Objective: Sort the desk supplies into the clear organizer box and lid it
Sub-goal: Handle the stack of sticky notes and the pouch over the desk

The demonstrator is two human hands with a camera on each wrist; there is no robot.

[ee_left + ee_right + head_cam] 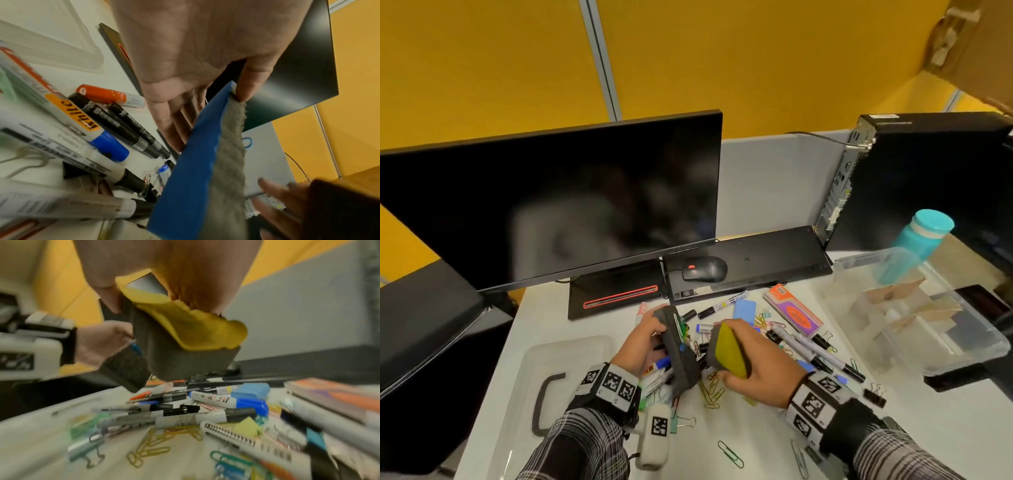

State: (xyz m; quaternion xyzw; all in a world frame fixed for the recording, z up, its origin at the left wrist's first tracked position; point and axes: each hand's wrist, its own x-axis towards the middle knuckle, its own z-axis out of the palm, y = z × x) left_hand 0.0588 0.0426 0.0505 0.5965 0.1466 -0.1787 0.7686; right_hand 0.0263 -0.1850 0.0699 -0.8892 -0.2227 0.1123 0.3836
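Observation:
My left hand (643, 342) grips a blue-backed grey felt eraser (680, 353), held on edge above the pile; a few paper clips cling to its felt. The left wrist view shows its blue back (191, 178) between thumb and fingers. My right hand (756, 363) holds a yellow-backed grey eraser (727, 351) beside it, the same eraser (185, 340) lifted over the markers in the right wrist view. Markers (815, 353), paper clips (710, 390) and binder clips lie scattered beneath. The clear organizer box (941, 329) with cardboard dividers stands at the right. Its clear lid (558, 383) lies at the left.
A dark monitor (551, 205) stands behind the pile, with a keyboard (756, 260) and mouse (705, 269) beyond. A computer tower (928, 178) and a teal bottle (921, 240) stand at the back right. A sticky-note pad (792, 310) lies near the markers.

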